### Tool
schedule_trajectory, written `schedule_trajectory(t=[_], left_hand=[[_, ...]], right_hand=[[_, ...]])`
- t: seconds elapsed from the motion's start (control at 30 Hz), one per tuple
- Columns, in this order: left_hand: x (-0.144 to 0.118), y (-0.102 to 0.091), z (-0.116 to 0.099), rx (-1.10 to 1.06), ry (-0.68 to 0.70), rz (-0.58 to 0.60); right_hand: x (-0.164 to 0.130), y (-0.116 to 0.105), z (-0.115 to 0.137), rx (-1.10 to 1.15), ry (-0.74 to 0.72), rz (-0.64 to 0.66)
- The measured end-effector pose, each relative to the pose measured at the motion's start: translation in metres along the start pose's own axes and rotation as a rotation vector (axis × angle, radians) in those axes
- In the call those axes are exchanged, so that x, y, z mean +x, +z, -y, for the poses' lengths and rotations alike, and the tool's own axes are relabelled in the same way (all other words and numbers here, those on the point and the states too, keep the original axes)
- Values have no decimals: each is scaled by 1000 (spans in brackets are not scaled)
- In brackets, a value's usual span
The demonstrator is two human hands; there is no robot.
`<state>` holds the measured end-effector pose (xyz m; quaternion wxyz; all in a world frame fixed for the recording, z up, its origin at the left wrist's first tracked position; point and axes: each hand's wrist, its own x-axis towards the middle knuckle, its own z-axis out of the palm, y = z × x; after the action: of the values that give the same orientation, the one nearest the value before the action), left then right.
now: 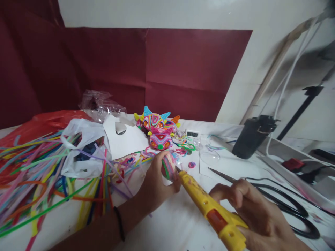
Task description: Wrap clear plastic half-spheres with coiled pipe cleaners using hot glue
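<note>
While the left hand (157, 181) grips a rounded piece striped in pink, green and white (168, 168) between thumb and fingers, the right hand (252, 211) is closed around a yellow plastic glue gun (202, 202). The gun's dark nozzle points at the striped piece's right side — whether it touches cannot be told. The piece is held up near the middle of the scene. To its right lies a small pink-and-purple coiled disc (192, 165); farther right, black-handled scissors (290, 200) rest beyond the right hand. On the far side sit bright, fuzzy horned animal heads (160, 139), with a small white digital display (192, 134) to their right. At left, a crumpled white plastic bag (83, 167) lies among many long multicoloured fuzzy stems (39, 167).
</note>
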<state>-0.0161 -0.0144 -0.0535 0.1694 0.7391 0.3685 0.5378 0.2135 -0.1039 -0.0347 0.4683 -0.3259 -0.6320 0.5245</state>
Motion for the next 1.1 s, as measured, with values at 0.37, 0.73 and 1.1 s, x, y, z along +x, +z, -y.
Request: schedule_trajectory(t=[0.37,0.73,1.1], left_hand=[[-3,3,6,-37,-110,24],[-3,4,8,-71,-130,34],[-1,5,5,-100,-171,19]], right_hand=[[-3,-2,-5,76,26,-8],[-1,0,-9,75,-72,-35],[-6,9,-6,39,15,-152]])
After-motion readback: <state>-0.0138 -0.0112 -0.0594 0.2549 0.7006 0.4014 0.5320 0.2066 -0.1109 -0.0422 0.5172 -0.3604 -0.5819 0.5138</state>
